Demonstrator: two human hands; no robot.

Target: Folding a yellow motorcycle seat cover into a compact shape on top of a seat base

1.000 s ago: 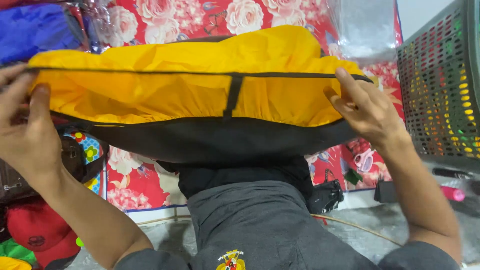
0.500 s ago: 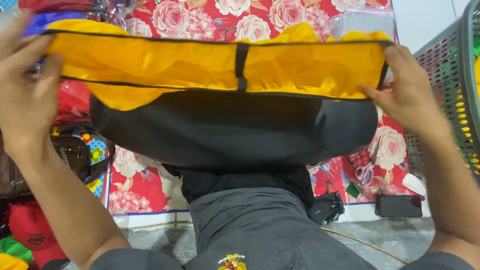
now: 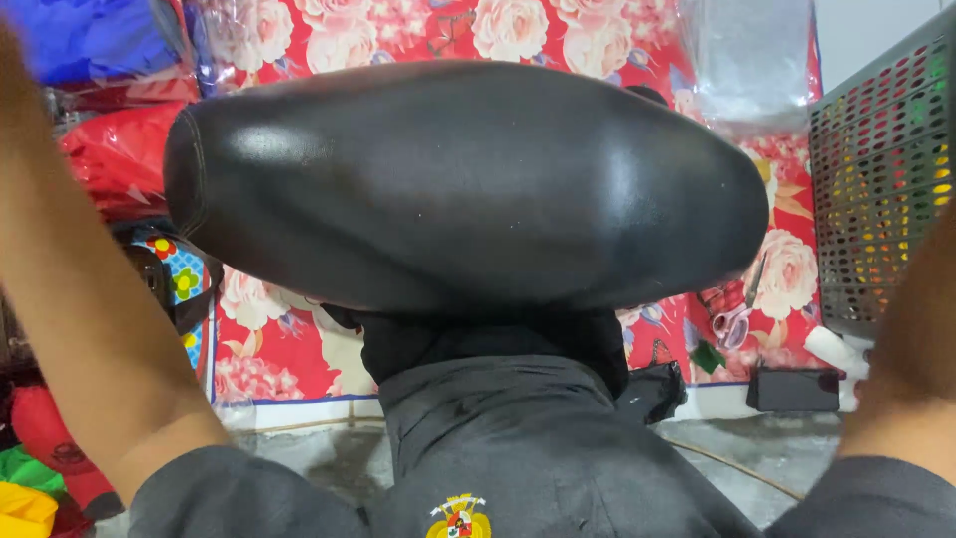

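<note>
A large, smooth black padded shape [image 3: 463,184], rounded like a seat, fills the middle of the view. It rests on a black support [image 3: 488,344] above dark grey cloth [image 3: 518,448] bearing a small yellow and red crest [image 3: 459,518]. My left forearm [image 3: 85,309] rises along the left edge and my right forearm [image 3: 911,369] along the right edge. Both hands are above the top of the frame, so I cannot see what they hold. The yellow cover is out of view.
A red floral sheet [image 3: 299,349] hangs behind. A grey perforated basket [image 3: 881,169] stands at the right, scissors [image 3: 735,317] and a small black box [image 3: 792,391] below it. Red, blue and yellow bagged items [image 3: 110,149] pile up at the left. Grey floor [image 3: 757,458] lies below.
The yellow cover, held stretched over the black shape, has gone up out of view with both hands. The black shape now shows bare and closer.
</note>
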